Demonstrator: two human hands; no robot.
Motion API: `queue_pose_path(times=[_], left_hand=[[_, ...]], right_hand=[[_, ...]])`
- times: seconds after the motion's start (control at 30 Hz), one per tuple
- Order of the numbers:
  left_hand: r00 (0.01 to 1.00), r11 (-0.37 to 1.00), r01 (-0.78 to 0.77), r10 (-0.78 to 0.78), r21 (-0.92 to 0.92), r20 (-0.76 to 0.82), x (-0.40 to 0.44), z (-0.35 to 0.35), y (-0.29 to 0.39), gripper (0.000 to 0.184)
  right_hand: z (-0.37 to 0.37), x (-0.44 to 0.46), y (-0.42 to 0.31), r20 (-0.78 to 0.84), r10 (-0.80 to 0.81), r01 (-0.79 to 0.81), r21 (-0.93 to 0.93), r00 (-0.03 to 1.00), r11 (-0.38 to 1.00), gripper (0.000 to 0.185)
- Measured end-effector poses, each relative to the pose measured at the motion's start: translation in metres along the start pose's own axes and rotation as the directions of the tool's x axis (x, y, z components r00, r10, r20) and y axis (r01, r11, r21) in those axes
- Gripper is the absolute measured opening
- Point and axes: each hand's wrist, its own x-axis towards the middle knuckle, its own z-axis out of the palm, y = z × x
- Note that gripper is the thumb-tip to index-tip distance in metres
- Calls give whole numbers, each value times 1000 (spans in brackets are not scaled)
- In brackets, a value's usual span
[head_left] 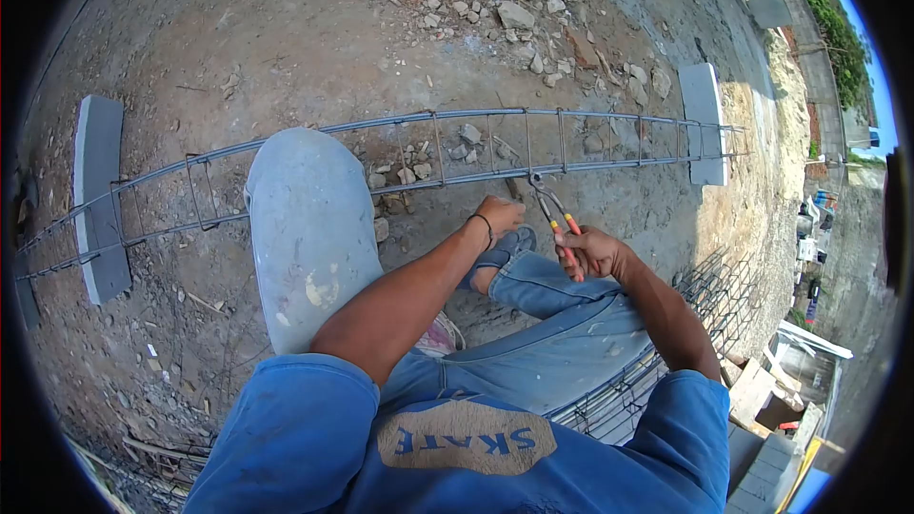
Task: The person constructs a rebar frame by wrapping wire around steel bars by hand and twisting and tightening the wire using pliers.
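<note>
My right hand (pixel 590 252) is wrapped round the red and yellow handles of a pair of end-cutting pincers (pixel 550 204). Their jaws meet the near bar of a long rebar cage (pixel 495 174), close to one of its square stirrups. My left hand (pixel 502 218) is closed just below that bar, left of the pincers, with a dark band at the wrist. What its fingers pinch, if anything, is too small to make out. The cage runs across in front of me, passing my raised knee.
Grey blocks hold up the cage at the left (pixel 103 200) and right (pixel 703 124). Broken stones (pixel 515 15) lie on the dirt beyond it. More wired rebar (pixel 609 385) lies beside my right leg, with scrap boards (pixel 762 390) farther right.
</note>
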Motion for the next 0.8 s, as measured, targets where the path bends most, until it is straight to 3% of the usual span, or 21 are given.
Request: queue_pose_path(times=[0.03, 0.1, 0.17, 0.23, 0.27, 0.3, 0.33, 0.37, 0.4, 0.43, 0.47, 0.5, 0.53, 0.63, 0.67, 0.7, 0.73, 0.77, 0.8], left_hand=[[995, 998, 33, -28, -54, 93, -1, 7, -1, 53], [986, 996, 43, -29, -82, 162, -4, 22, -2, 55], [972, 991, 56, -26, -121, 232, -7, 39, -2, 57], [928, 920, 162, -18, -358, 373, -2, 57, -6, 50], [956, 917, 117, 0, -382, 293, -1, 66, -7, 36], [956, 912, 115, 7, -394, 294, 5, 74, -9, 36], [982, 912, 8, 71, -410, 177, 15, 82, -14, 31], [990, 906, -94, 129, -414, 58, 26, 90, -20, 28], [992, 891, -109, 124, -440, 4, 30, 97, -19, 26], [993, 889, -100, 116, -447, 9, 33, 105, -18, 26], [991, 894, -133, 115, -428, -68, 37, 112, -16, 25], [983, 899, -164, 114, -406, -145, 39, 116, -14, 26], [994, 863, -113, 90, -493, -69, 29, 116, -6, 26], [984, 888, -177, 161, -424, -75, 16, 118, 4, 29], [985, 888, -174, 157, -425, -74, 14, 116, 4, 29], [988, 897, -155, 146, -415, -55, 14, 114, 2, 33], [990, 904, -138, 134, -404, -39, 14, 110, 0, 36], [992, 912, -120, 120, -392, -23, 13, 107, -3, 40], [993, 913, -119, 118, -389, -27, 7, 104, -2, 40]], right_hand=[[2, 0, 5, -6, -3, 3, -6, 1000, 1000, 25], [0, 5, 10, 26, -34, 29, 179, 999, 983, 21], [-1, 9, 10, -51, -17, 24, 127, 999, 992, 22], [8, 8, 7, -139, -31, 22, -66, 990, 998, 21], [10, 7, 7, -166, -55, 42, -82, 985, 996, 24], [17, 4, 0, -171, -49, 34, -92, 984, 995, 24], [25, -2, -6, -270, -137, 38, -341, 953, 939, 27], [30, -6, -10, -339, -240, 7, -566, 910, 824, 29], [25, -5, -9, -333, -383, -25, -781, 862, 624, 36], [23, -4, -1, -338, -373, -35, -779, 864, 626, 36], [23, -4, 11, -272, -701, -113, -957, 659, 266, 36], [25, -3, 18, -37, -906, -301, -948, 421, -101, 37], [41, -8, 16, 64, -938, -389, -899, 340, -202, 33], [25, -5, 21, 34, -902, -441, -864, 430, -242, 29], [21, -5, 20, -63, -864, -422, -889, 499, -179, 33], [21, -4, 12, -60, -864, -419, -890, 501, -181, 33], [17, -4, 2, -293, -697, -221, -956, 654, 194, 38], [15, -5, -7, -393, -429, -89, -813, 814, 576, 43], [19, -14, -16, -334, -277, 76, -506, 901, 859, 50]])
